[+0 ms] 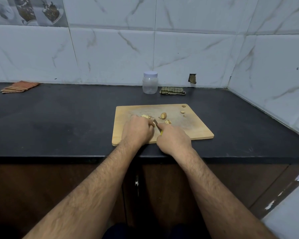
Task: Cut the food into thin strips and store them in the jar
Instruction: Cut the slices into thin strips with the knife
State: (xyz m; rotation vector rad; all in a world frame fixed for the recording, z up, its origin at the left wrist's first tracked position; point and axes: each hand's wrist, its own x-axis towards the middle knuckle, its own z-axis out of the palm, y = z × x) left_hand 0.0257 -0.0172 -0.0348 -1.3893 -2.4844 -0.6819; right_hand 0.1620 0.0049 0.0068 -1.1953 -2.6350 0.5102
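Food [144, 116], pale slices, lies on cutting board [193, 128] under left hand [136, 131], fingers curled, pinning it. Right hand [173, 138] grips knife [157, 125] beside them. Keep fingertips tucked, cuts narrow. Uncut chunk [163, 115] nearby; jar [150, 83] well behind, lidded, on surface.

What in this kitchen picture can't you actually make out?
- Knife, head view: the right hand covers most of its handle; the blade is too small to judge.
- Piece under the left hand: hidden by its fingers.
- Bits near the cutting board corner: too small to identify.
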